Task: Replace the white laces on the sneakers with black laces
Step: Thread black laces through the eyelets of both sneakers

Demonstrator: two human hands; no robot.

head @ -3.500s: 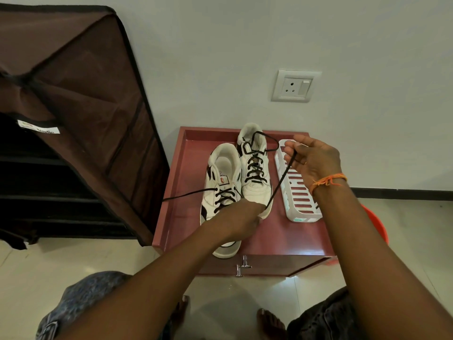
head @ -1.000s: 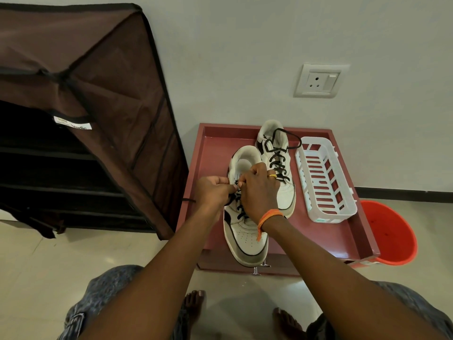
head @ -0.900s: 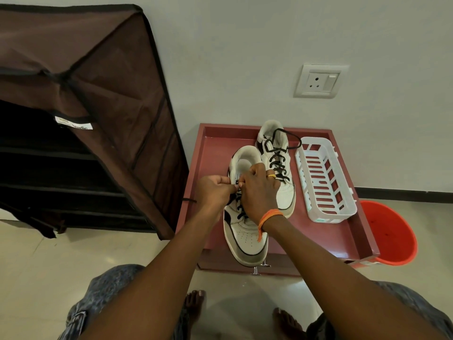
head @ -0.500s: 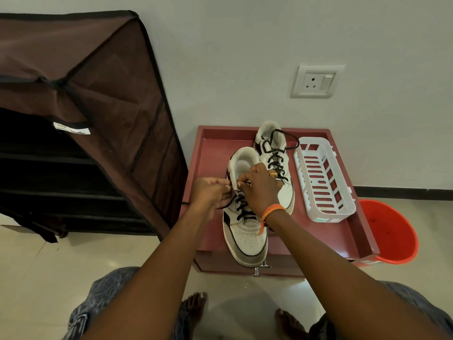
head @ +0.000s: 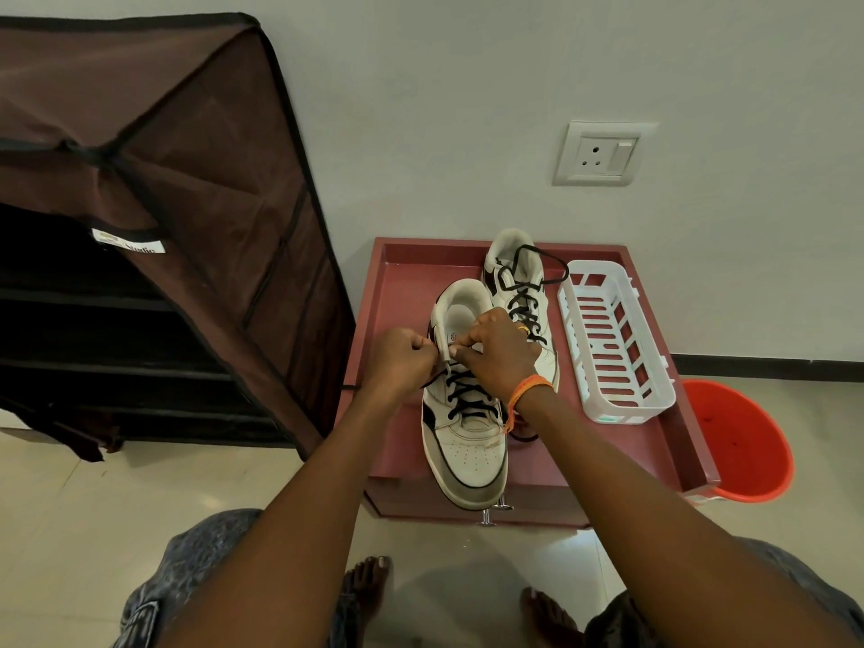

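Two white sneakers stand on a low maroon cabinet [head: 397, 292]. The near sneaker [head: 467, 451] has its toe over the front edge and carries a black lace [head: 465, 390] through its lower eyelets. My left hand [head: 402, 360] pinches the left side of that shoe's collar near the top eyelets, fingers curled. My right hand [head: 498, 350] pinches at the tongue and top eyelets on the right; the lace end between its fingers is hidden. The far sneaker [head: 519, 292] is laced in black, with a loose loop at its opening.
A white slotted plastic basket [head: 612, 348] lies on the cabinet's right side. An orange bucket [head: 738, 441] stands on the floor to the right. A brown fabric shoe rack [head: 154, 226] stands open on the left. My bare feet [head: 369, 586] are on the tiled floor.
Earlier my right hand held a long black lace up over the far sneaker. Both hands have since come together at the near sneaker's top eyelets and stayed there, shifting slightly upward.
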